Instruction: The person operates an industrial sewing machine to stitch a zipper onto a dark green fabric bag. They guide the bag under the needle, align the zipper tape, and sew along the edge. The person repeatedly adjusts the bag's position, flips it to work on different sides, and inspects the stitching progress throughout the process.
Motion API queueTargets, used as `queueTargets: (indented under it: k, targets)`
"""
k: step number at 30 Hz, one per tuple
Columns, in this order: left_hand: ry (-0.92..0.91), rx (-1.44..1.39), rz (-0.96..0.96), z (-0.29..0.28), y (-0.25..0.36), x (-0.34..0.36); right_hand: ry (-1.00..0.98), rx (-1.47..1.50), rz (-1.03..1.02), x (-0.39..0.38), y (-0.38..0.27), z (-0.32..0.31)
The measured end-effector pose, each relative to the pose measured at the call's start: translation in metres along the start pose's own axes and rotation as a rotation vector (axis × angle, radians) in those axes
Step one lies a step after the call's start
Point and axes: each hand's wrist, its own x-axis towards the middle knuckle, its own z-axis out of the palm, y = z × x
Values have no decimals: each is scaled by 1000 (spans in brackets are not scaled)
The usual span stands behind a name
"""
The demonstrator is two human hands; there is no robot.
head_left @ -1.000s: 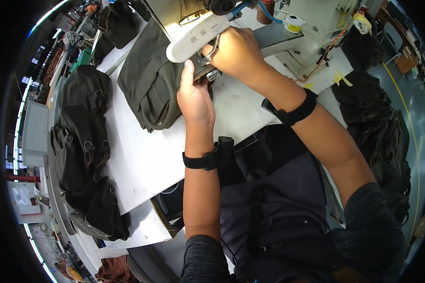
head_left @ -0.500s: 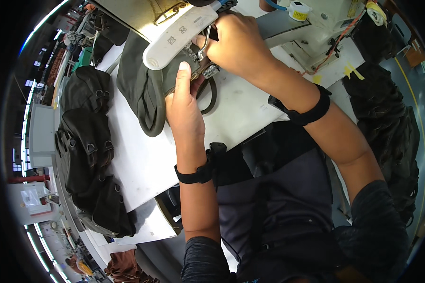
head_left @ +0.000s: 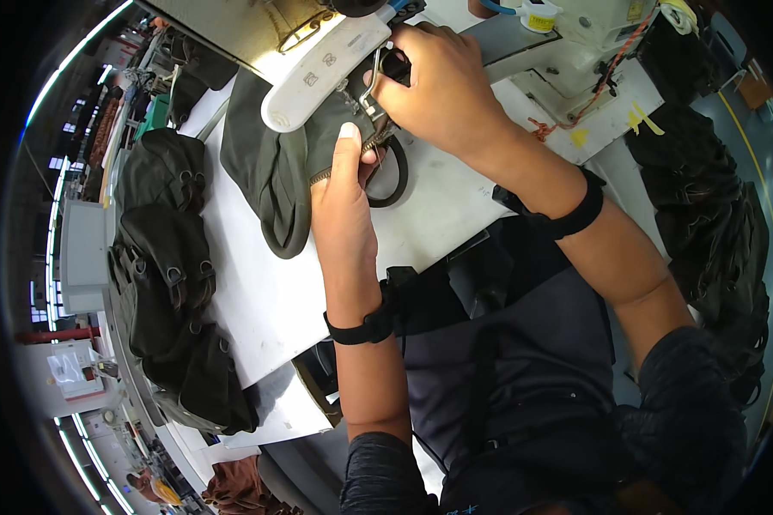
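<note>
A dark olive canvas bag (head_left: pixel 266 163) lies bunched under the head of a sewing machine (head_left: pixel 326 73). A brass-coloured zipper runs along its edge. My left hand (head_left: pixel 345 206) is closed on that edge, thumb on top and the other fingers tucked beneath. Beside the needle area, my right hand (head_left: pixel 447 94) is curled, its thumb near the bent metal lever (head_left: pixel 372 81). What lies inside its fingers is hidden behind the machine head and the hand. A dark strap loop (head_left: pixel 395 180) rests on the white table (head_left: pixel 429 219) right of my left hand.
Several dark bags (head_left: pixel 159 257) are piled along the table's left side. More dark bags (head_left: pixel 704 223) are heaped on the right. A small white bottle with a yellow label (head_left: pixel 539 15) stands on the machine at the back. Brown fabric (head_left: pixel 240 487) sits low on the left.
The whole view has shifted slightly. My right thumb and fingers have spread a little farther apart beside the needle area. My left hand keeps its hold on the bag's edge.
</note>
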Motion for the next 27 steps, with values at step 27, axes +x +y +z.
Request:
queueTargets:
  k: [27]
  targets:
    - [-4, 547, 324, 16, -8, -88, 66, 63, -1, -11, 0, 0]
